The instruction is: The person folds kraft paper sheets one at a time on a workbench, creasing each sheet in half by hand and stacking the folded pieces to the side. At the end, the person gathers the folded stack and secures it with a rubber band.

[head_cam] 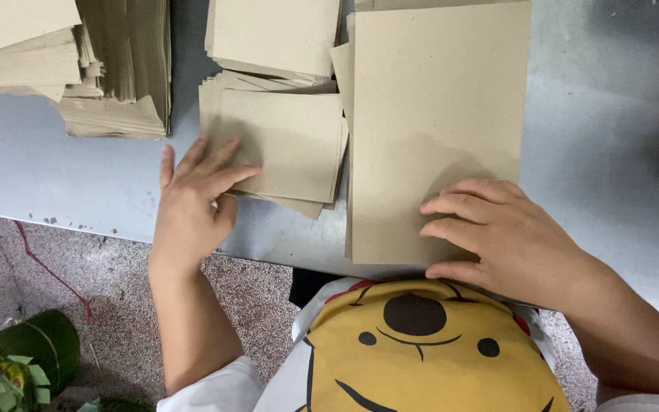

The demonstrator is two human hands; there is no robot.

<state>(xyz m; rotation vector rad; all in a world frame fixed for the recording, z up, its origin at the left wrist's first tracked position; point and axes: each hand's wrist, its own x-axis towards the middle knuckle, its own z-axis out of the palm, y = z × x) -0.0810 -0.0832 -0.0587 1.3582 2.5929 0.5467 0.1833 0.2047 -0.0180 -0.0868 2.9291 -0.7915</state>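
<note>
my left hand fingers spread flat, holding nothing, tips on small card stack lying just right of them | my right hand fingers loosely spread, pressing large card sheet, long axis running away from me | grey table beneath

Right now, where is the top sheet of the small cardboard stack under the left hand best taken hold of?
At its near left corner, from the left. The left hand already lies there, and that sheet on the small stack sits fanned off those beneath, so probably its edge can be lifted. The right hand presses the large board.
</note>
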